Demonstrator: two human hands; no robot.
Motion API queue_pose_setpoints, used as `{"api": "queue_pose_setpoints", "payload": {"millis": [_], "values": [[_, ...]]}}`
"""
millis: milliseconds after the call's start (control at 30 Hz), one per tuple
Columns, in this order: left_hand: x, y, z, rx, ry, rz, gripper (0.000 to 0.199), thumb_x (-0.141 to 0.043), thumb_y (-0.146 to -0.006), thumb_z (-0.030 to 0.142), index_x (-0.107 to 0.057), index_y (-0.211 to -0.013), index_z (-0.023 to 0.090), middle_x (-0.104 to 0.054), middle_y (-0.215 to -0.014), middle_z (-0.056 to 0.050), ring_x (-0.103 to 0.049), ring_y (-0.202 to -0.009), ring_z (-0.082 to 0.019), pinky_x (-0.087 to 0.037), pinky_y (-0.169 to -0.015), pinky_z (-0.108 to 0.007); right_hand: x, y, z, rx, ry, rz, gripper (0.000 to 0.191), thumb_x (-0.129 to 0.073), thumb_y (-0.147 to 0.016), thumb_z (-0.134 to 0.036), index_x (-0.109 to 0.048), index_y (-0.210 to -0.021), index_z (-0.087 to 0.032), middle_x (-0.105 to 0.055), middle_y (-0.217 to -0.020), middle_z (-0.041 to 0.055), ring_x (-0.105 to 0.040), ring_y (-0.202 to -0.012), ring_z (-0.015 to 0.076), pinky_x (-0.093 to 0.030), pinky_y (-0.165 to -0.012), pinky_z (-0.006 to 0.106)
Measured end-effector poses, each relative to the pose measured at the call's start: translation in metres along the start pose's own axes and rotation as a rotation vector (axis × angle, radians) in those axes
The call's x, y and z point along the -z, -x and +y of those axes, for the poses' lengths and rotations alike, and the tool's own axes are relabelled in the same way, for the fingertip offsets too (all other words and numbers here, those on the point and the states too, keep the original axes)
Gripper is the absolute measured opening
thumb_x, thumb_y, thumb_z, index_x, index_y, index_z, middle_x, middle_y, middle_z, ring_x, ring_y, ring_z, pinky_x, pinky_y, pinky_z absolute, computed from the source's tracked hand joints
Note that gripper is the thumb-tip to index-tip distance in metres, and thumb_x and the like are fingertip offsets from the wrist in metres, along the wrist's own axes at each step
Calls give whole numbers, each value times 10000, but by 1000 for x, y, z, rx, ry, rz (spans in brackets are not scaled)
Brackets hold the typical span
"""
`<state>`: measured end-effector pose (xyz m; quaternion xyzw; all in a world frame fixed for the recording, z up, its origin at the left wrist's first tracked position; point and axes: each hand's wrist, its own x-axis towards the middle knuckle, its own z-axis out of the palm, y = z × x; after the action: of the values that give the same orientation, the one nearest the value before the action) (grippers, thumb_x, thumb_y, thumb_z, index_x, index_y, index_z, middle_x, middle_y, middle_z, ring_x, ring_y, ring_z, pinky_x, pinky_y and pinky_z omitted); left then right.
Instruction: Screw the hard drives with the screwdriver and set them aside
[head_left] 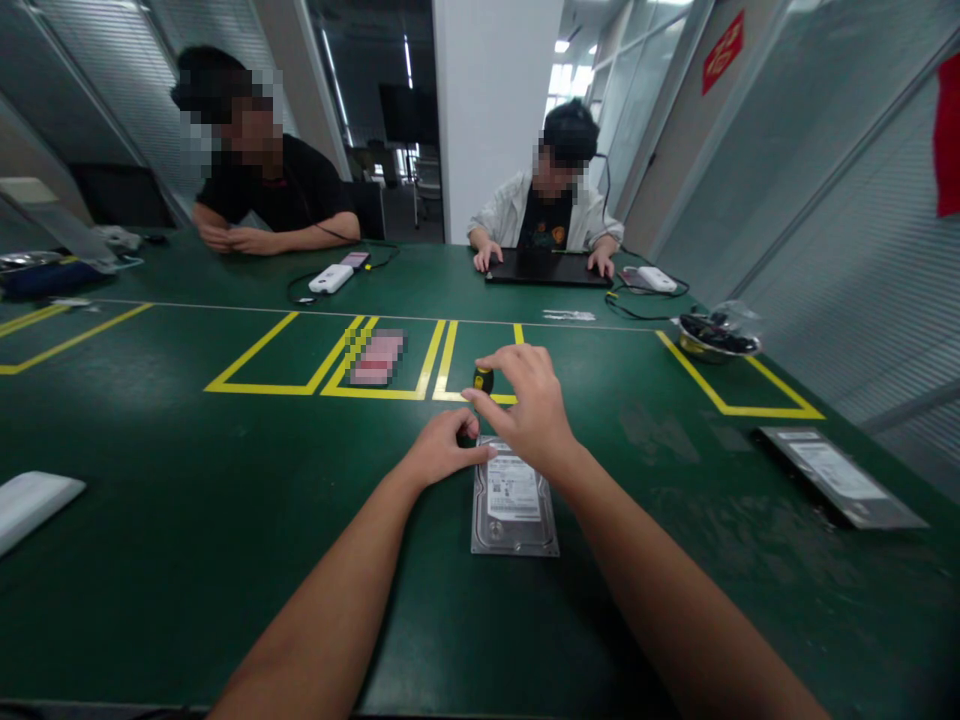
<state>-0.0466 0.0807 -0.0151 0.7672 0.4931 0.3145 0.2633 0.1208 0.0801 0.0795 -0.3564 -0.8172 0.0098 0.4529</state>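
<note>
A silver hard drive (514,500) with a white label lies flat on the green table in front of me. My right hand (531,400) holds a short black and yellow screwdriver (483,379) upright between thumb and fingers, above the drive's far left corner. At that same corner is my left hand (444,446), its thumb resting on the drive's label side and its fingers curled beside the far left edge. The screwdriver's tip is hidden near the left fingers.
Another drive (832,475) lies at the right, below a metal bowl (716,335) of dark parts. Yellow tape (262,388) marks the table (225,560). A pink item (379,357) lies beyond my hands. Two people sit opposite, one with hands on a black laptop (549,267).
</note>
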Motion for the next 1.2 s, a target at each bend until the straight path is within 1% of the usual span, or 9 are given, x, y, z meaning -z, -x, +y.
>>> {"api": "queue_pose_setpoints", "payload": {"millis": [67, 167, 267, 467, 600, 733, 833, 1033, 1200], "values": [[1, 0, 1, -6, 5, -1, 366, -718, -706, 483, -555, -828, 180, -582, -784, 5, -525, -706, -167, -383, -634, -285, 1, 0, 0, -11, 10, -3, 189, -615, -849, -332, -625, -990, -207, -642, -987, 69, -535, -973, 230, -409, -880, 390], [1, 0, 2, -6, 12, -13, 367, -713, -710, 479, -566, -862, 178, -591, -809, -1, -527, -716, -169, -387, -637, -288, 2, -1, 0, 15, -15, -9, 139, -579, -851, -236, -620, -981, -209, -666, -978, 50, -546, -959, 220, -407, -891, 384], [1, 0, 2, 7, 8, -20, 359, -701, -714, 481, -566, -853, 179, -593, -803, -4, -527, -714, -172, -390, -633, -291, 2, -1, -1, 43, -49, 2, 187, -547, -831, -159, -609, -1001, -206, -675, -1002, 42, -552, -971, 213, -410, -904, 377], [2, 0, 3, 28, -9, -10, 376, -713, -696, 497, -549, -820, 182, -587, -784, 2, -529, -700, -170, -394, -634, -291, 0, 0, 0, -24, -12, -5, 186, -625, -838, -313, -627, -1000, -222, -616, -996, 70, -530, -963, 229, -424, -861, 391], [2, 0, 4, 18, -4, -18, 368, -708, -707, 493, -558, -837, 182, -595, -799, 1, -533, -710, -170, -392, -638, -289, 1, 0, -1, -15, -14, -25, 130, -573, -851, -238, -616, -973, -224, -636, -973, 55, -533, -954, 222, -416, -873, 392], [2, 0, 3, 33, -4, -18, 344, -709, -711, 465, -565, -832, 177, -597, -785, -1, -531, -705, -171, -386, -630, -286, 2, 0, -3, 17, -30, -9, 228, -546, -809, -146, -601, -1023, -198, -659, -1007, 56, -541, -975, 223, -418, -897, 383], [2, 0, 3, 36, 0, -19, 338, -713, -710, 450, -568, -842, 175, -612, -809, -10, -539, -719, -177, -394, -641, -290, 1, 1, -2, 31, -37, -1, 220, -549, -817, -165, -597, -1029, -194, -662, -1007, 55, -545, -977, 223, -421, -902, 386], [1, -1, 2, 13, -8, -6, 345, -717, -705, 456, -560, -827, 174, -594, -779, -1, -527, -695, -169, -387, -630, -286, -1, 1, 0, -12, -13, 2, 198, -625, -839, -341, -628, -990, -212, -611, -980, 72, -534, -950, 227, -436, -861, 390], [1, 0, 2, 8, 8, -23, 349, -703, -719, 471, -566, -848, 177, -589, -792, 0, -524, -706, -170, -383, -628, -287, 0, 0, -1, -7, -16, -7, 140, -570, -855, -235, -620, -982, -206, -637, -971, 63, -538, -949, 224, -428, -865, 388]]}}
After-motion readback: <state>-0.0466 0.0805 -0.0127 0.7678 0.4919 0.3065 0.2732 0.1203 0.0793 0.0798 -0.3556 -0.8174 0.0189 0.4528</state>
